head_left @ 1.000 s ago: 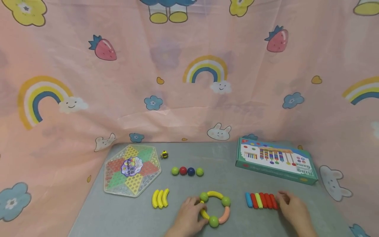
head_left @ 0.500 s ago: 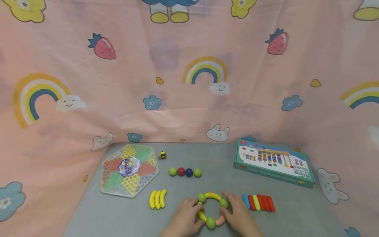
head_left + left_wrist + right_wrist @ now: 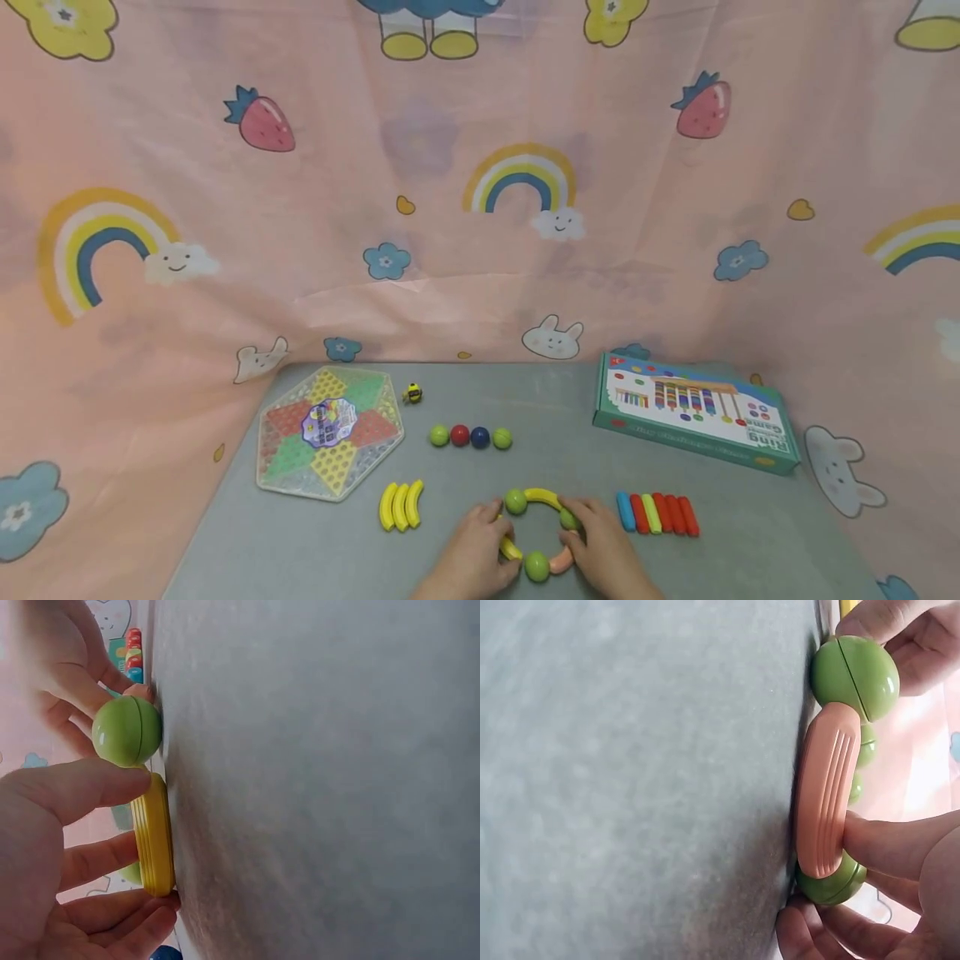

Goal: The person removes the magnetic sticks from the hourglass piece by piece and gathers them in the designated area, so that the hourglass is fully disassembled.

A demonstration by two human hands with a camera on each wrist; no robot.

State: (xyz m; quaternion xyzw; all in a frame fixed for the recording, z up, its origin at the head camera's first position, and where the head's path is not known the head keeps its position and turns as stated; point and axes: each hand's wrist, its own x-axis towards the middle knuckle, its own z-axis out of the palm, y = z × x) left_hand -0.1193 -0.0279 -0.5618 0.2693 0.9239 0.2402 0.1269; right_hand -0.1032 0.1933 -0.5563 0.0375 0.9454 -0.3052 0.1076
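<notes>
In the head view, a ring (image 3: 542,494) of yellow and peach curved bars joined by green balls lies on the grey table. My left hand (image 3: 472,550) pinches the yellow curved bar (image 3: 154,836) on the ring's left side, thumb at one end and fingers at the other. Small gaps show between this bar and the neighbouring green balls (image 3: 537,567). At the ring's right side my right hand (image 3: 607,546) grips the join of a green ball (image 3: 832,883) and the peach curved bar (image 3: 826,791). Its thumb is on the peach bar and its fingers curl behind the ball.
Three yellow curved bars (image 3: 401,506) lie left, a row of several coloured sticks (image 3: 657,513) right. Behind stand several balls (image 3: 460,435), a small bee figure (image 3: 413,392), a hexagonal checkers board (image 3: 330,433) and a green game box (image 3: 697,412). A patterned cloth (image 3: 480,275) hangs behind.
My right hand has moved left from the stick row to the ring and taken hold of its right side. The left yellow bar has come slightly apart from its neighbouring green balls.
</notes>
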